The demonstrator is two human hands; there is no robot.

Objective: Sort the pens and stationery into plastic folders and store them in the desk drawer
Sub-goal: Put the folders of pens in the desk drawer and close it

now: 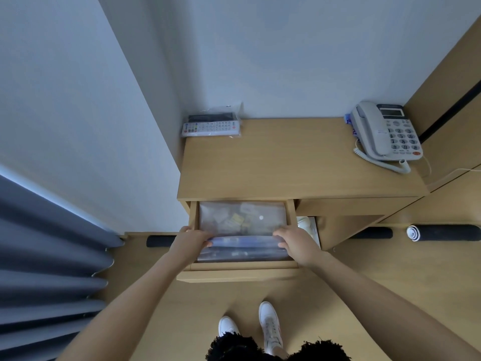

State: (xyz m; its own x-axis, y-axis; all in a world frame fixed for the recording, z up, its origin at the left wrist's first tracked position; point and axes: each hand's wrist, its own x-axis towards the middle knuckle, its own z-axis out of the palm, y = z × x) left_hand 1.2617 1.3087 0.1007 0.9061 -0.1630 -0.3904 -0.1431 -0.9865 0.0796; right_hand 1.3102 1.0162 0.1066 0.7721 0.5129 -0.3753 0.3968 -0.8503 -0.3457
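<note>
Desk (286,162): we note matt, smooth light wood-look laminate.
Drawer (242,267): same matt wood finish.
Plastic folders (242,250): translucent, glossy film.
Telephone (387,131): smooth grey plastic, slight sheen.
Remote control (210,127): white plastic inside a clear glossy bag.
Curtain (44,256): grey matt cloth, pleated.

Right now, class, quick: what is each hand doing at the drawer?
Left hand: closed on the left end of the plastic folder in the open drawer.
Right hand: closed on the folder's right end.
</note>
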